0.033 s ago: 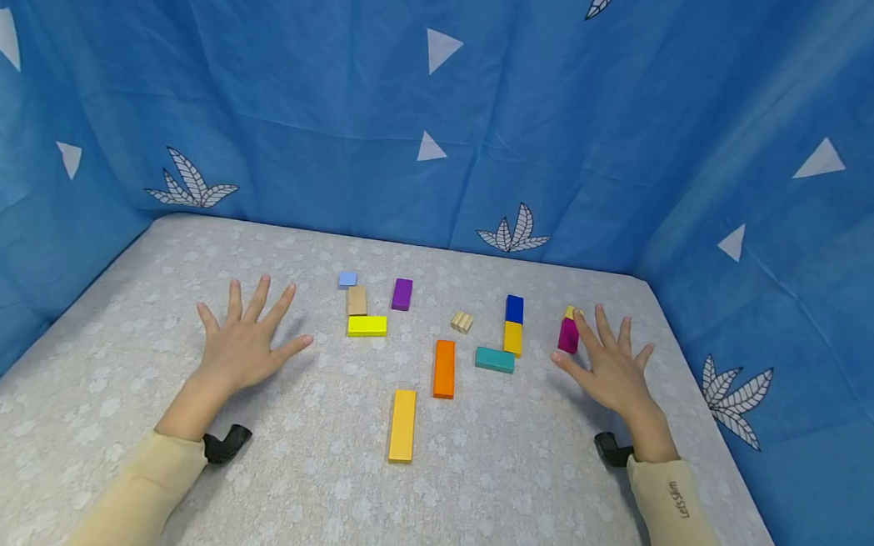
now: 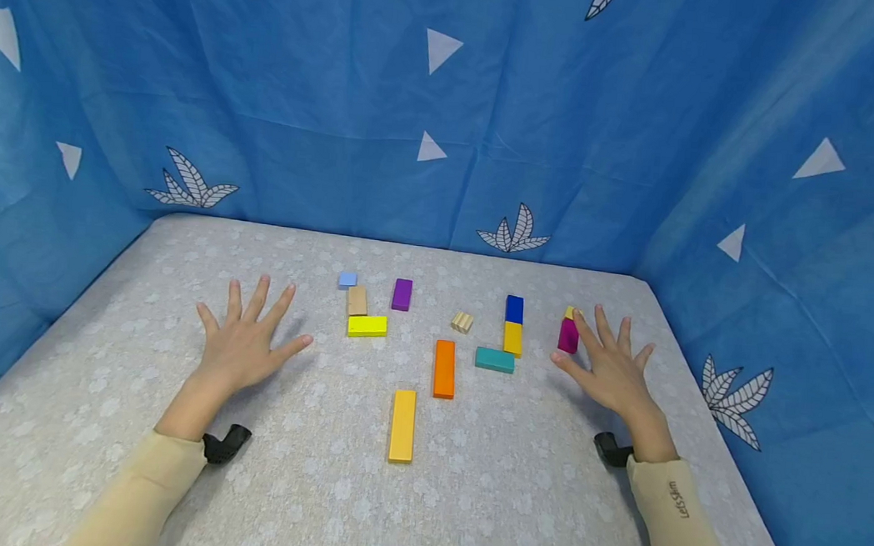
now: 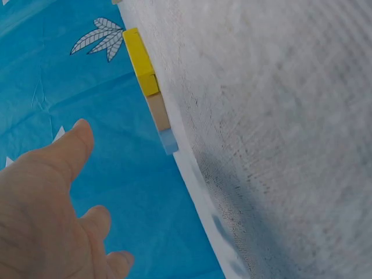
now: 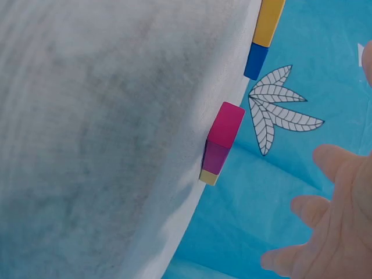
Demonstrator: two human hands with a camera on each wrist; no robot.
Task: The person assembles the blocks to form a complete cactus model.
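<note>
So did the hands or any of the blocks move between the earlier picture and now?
No, nothing visibly changed: nothing was picked up or let go. The left hand and right hand stay spread and hold nothing, and the blocks lie just where they were.

Blue leaf-print curtain (image 2: 306, 73) behind a pale, perhaps floral-patterned tabletop (image 2: 303, 499).

Left hand (image 2: 243, 350): held raised, back turned upward, fingers straight and spread, thumb pointed inward. Right hand (image 2: 613, 372): raised likewise, back upward, fingers fanned, thumb directed inward. Left wrist (image 2: 194, 407) and right wrist (image 2: 651, 433): set well apart. Forearms (image 2: 140, 484): two, extended forward, angled slightly inward, covered by pale yellow sleeves (image 2: 674, 509).
</note>
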